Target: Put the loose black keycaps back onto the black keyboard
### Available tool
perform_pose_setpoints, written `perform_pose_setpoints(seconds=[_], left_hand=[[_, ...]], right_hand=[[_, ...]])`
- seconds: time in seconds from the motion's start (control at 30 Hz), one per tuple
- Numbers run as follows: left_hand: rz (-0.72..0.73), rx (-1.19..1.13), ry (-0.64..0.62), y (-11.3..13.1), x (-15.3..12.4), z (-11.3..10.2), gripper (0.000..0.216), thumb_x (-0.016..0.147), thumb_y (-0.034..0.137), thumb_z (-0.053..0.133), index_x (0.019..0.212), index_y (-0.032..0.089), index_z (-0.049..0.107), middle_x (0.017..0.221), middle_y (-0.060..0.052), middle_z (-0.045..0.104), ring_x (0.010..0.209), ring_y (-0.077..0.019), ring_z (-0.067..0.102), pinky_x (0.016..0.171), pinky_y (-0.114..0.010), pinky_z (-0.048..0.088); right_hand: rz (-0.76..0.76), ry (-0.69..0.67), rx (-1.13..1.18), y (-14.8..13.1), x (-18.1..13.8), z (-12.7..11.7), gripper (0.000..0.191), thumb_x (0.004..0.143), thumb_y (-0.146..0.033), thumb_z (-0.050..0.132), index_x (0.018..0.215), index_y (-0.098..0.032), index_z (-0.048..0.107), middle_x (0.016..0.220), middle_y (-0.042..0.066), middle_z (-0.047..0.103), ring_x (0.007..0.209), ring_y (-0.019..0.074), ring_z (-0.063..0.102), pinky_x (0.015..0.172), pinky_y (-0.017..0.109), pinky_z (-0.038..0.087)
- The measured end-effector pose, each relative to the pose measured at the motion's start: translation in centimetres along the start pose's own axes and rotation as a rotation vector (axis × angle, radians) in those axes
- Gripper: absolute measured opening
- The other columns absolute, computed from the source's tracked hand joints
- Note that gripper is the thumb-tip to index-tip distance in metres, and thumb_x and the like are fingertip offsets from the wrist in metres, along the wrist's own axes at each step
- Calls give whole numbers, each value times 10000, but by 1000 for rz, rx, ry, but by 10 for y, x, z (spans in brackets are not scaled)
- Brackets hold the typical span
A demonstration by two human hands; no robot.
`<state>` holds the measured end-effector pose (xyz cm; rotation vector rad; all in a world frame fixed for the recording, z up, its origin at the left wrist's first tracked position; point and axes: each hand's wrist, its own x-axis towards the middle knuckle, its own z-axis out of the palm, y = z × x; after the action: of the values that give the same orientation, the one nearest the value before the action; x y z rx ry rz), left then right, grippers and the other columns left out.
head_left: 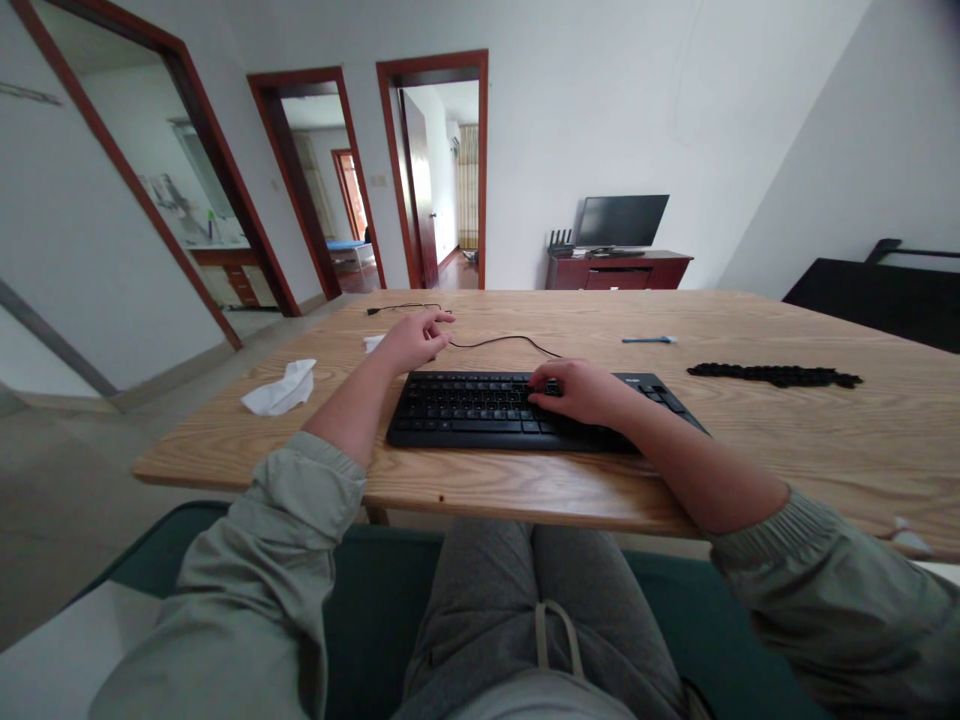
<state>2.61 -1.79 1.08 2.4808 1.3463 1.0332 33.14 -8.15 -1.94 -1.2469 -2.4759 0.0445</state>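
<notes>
A black keyboard (491,440) lies flat near the front edge of the wooden table. On its middle, right of centre, rests my right hand (577,390). Its fingers are curled, with thumb and fingertips close together at the keys; anything between them is too small to make out. Just past the keyboard's back left corner, my left hand (415,340) hovers with fingers apart and nothing in them. A thin black cable (510,338) runs behind the keyboard, with its plug (373,311) at the far left.
White crumpled tissue (281,390) sits left of my left forearm. Beyond the keyboard's right side lies a slim blue brush (646,340). A long row of small black pieces, like keycaps (776,375), stretches across the right of the wooden table (795,440).
</notes>
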Motion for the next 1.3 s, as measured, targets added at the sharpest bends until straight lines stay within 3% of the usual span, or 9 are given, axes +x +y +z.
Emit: perform_pose_setpoints(seconds=[0.13, 0.27, 0.47, 0.63, 0.83, 1.03, 1.3], left_hand=[[-11, -3, 4, 2, 0, 0, 396, 816, 328, 578, 1178, 179, 635, 763, -16, 641, 637, -131, 540, 627, -278, 422], [-10, -11, 5, 2, 0, -1, 390, 814, 329, 584, 1170, 179, 639, 758, -19, 641, 635, -132, 541, 632, -282, 421], [-25, 1, 2, 2, 0, 0, 390, 816, 344, 582, 1164, 177, 641, 754, -16, 628, 636, -136, 534, 626, -280, 419], [-11, -6, 3, 0, 0, 1, 367, 813, 347, 590, 1130, 173, 658, 761, -20, 629, 639, -134, 537, 617, -275, 417], [-14, 11, 3, 2, 0, 0, 342, 815, 332, 580, 1103, 175, 677, 822, -35, 663, 656, -137, 551, 641, -285, 438], [-15, -1, -10, 0, 0, 1, 350, 818, 336, 575, 1109, 171, 679, 808, -34, 660, 651, -137, 554, 639, -286, 438], [-12, -11, -31, 3, 0, 1, 335, 810, 331, 580, 1083, 167, 685, 780, -29, 653, 636, -134, 546, 635, -283, 427]], right_hand=[[18, 25, -21, 0, 0, -2, 223, 811, -402, 643, 913, -207, 678, 836, 49, 689, 739, 180, 609, 673, 290, 442], [60, 33, 40, 1, -3, -2, 210, 796, -358, 656, 944, -209, 655, 794, 31, 681, 664, 153, 592, 614, 267, 424], [10, 87, 133, -1, 1, 2, 297, 866, -349, 582, 1129, -256, 685, 1007, 33, 723, 846, 177, 654, 773, 300, 490], [14, 66, 46, -7, 11, 11, 265, 886, -392, 571, 1055, -260, 726, 960, 30, 736, 857, 199, 667, 787, 320, 506], [-158, 72, 57, -3, 13, 13, 254, 903, -347, 553, 1021, -235, 748, 1054, 35, 721, 958, 189, 655, 893, 318, 495], [-126, 55, 41, 1, 10, 14, 251, 874, -257, 556, 1043, -222, 739, 1038, 37, 728, 956, 197, 656, 912, 334, 497], [-171, 62, 24, -3, 13, 13, 251, 884, -299, 546, 1013, -205, 740, 1025, 48, 717, 932, 187, 648, 890, 317, 497]])
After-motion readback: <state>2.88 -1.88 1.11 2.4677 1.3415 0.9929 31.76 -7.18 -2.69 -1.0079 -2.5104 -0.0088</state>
